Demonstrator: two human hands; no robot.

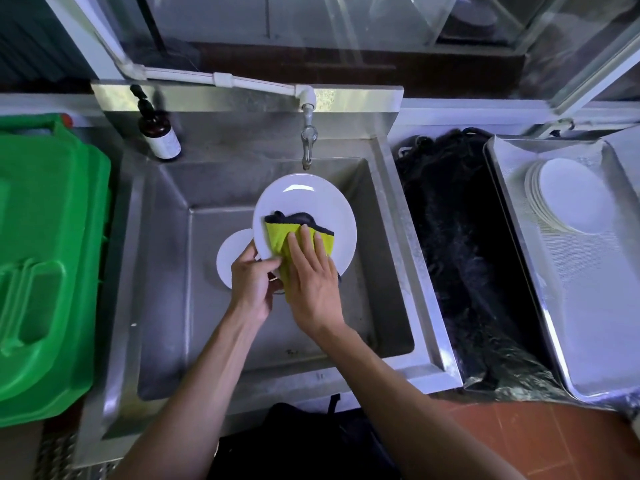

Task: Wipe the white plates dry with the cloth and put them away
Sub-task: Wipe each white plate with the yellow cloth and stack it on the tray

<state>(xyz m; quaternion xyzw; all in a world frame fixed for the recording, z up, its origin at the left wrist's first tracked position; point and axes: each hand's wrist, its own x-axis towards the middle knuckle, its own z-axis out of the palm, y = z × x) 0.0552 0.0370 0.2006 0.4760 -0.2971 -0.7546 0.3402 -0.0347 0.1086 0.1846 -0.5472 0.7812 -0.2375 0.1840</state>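
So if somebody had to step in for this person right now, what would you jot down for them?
Left hand: grips the near rim of the white plate, held over the sink.
Right hand: presses the yellow cloth flat on that plate's face.
Done: a stack of plates lies on the metal tray to the right.
Left: finish wiping this plate, add it to the stack, then take the other plate from the sink. Whether more lie under it cannot be told.
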